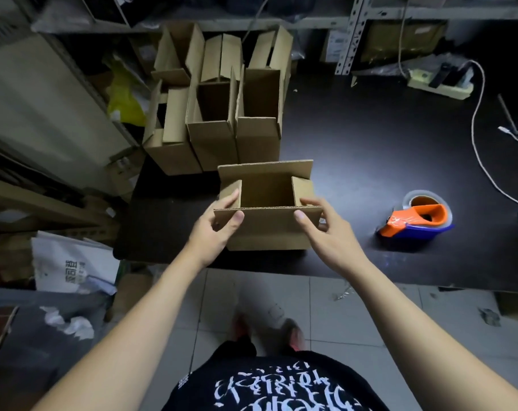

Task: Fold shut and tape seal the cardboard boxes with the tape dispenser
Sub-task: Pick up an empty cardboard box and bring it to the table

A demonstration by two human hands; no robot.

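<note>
one small brown cardboard box sits at the near edge of the black table, top flaps open, no tape on it. (inspector)
and the hands? (supervisor)
left hand and right hand each pinch a near corner, thumb on the near flap, fingers curled over the side flap. judged a grip to steady it and turn the side flaps in first. (inspector)
tape? (supervisor)
orange and blue tape dispenser rests on the table, well apart to the right, untouched, likely kept on the right hand's side for pickup. several open brown cartons stand behind, apparently queued for sealing. (inspector)
</note>
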